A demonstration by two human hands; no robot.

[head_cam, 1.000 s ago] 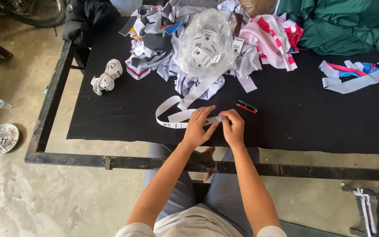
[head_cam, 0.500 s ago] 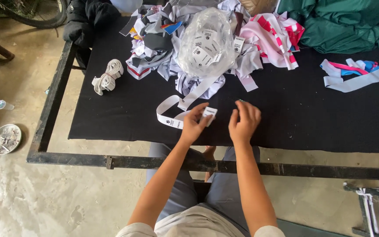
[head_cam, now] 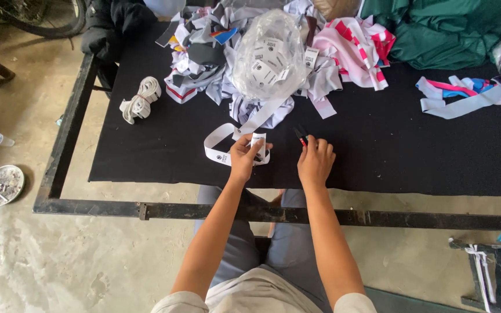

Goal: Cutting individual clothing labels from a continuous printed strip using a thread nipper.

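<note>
My left hand (head_cam: 243,159) holds the end of a white printed label ribbon (head_cam: 222,146) that loops across the black table (head_cam: 389,150). A short folded piece of the ribbon stands up between my thumb and fingers. My right hand (head_cam: 315,161) rests just to the right, with its fingers closed on a small pair of snips with red handles (head_cam: 301,137), whose dark blades point away from me.
A clear plastic bag of white tags (head_cam: 269,53) lies on a heap of fabric scraps. A rolled white band (head_cam: 140,99) sits at the left, green cloth (head_cam: 453,29) at the back right, grey and pink strips (head_cam: 459,95) on the right. A metal dish (head_cam: 2,184) sits on the floor.
My hands were together on the ribbon; the right hand let go and moved right to the red-handled snips, taking hold of them. The left hand keeps the ribbon end.
</note>
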